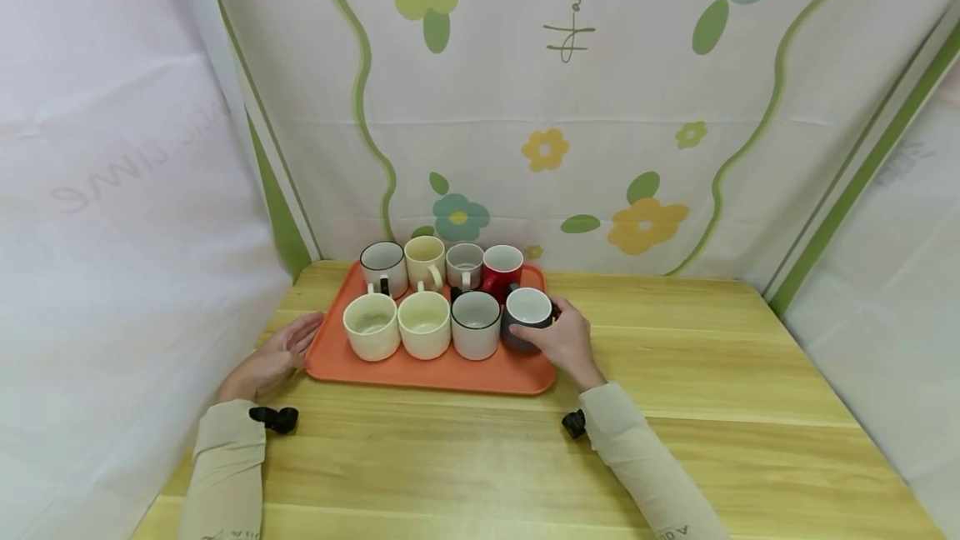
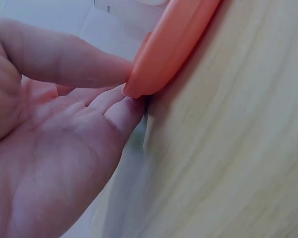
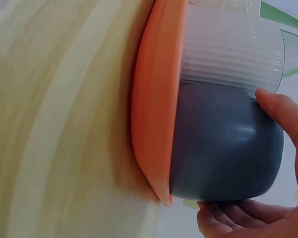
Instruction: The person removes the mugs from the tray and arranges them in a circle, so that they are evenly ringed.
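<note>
A dark grey mug [image 1: 517,338] with a white inside stands at the front right of an orange tray [image 1: 420,372]. My right hand [image 1: 567,344] grips this mug from the right, thumb on its near side and fingers round the far side. Directly left of it is a ribbed whitish mug [image 1: 476,338] with a dark rim. At the tray's left edge, my left hand [image 1: 268,359] pinches the rim, thumb above and fingers beneath, as the left wrist view shows. Two cream mugs, one at the front left [image 1: 372,336] and another beside it [image 1: 425,333], complete the front row.
Behind, the back row holds a black-rimmed white mug [image 1: 385,263], a pale yellow mug [image 1: 424,255], a greyish mug [image 1: 464,260] and a red mug [image 1: 504,275]. The tray lies on a wooden table [image 1: 450,465], near its back edge, where a flowered curtain [image 1: 480,90] hangs.
</note>
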The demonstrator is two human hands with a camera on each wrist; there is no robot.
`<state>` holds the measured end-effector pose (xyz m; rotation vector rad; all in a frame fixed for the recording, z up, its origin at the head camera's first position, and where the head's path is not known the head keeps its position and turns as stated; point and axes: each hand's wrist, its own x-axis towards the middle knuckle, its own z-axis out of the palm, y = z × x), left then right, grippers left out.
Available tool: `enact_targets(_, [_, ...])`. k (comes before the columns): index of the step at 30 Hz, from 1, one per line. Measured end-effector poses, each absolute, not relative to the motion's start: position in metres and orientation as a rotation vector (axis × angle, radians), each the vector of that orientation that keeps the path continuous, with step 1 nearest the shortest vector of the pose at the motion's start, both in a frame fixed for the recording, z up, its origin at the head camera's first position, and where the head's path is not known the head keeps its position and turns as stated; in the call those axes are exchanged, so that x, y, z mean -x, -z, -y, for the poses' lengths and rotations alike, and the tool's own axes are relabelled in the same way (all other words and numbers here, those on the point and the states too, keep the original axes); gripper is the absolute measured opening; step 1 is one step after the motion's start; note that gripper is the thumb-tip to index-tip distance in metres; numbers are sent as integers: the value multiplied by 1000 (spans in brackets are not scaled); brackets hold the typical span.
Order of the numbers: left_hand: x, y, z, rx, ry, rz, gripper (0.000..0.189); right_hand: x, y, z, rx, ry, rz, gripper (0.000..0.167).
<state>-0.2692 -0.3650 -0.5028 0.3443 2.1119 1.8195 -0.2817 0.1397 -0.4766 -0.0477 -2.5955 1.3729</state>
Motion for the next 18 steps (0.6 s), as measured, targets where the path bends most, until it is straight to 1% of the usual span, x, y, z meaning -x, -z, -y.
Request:
enact_targets(9, [268,500,363,-344,-1841,-2088,108,284,477,-141,90,-1380,2574,85])
enact_targets(14, [268,500,363,-330,-1843,-2078,108,288,479,-147,25,-1398,2592,85])
enact_targets(18, [268,500,363,-333,-1836,-2078,108,290,479,-153,-52,-1409,2589,81])
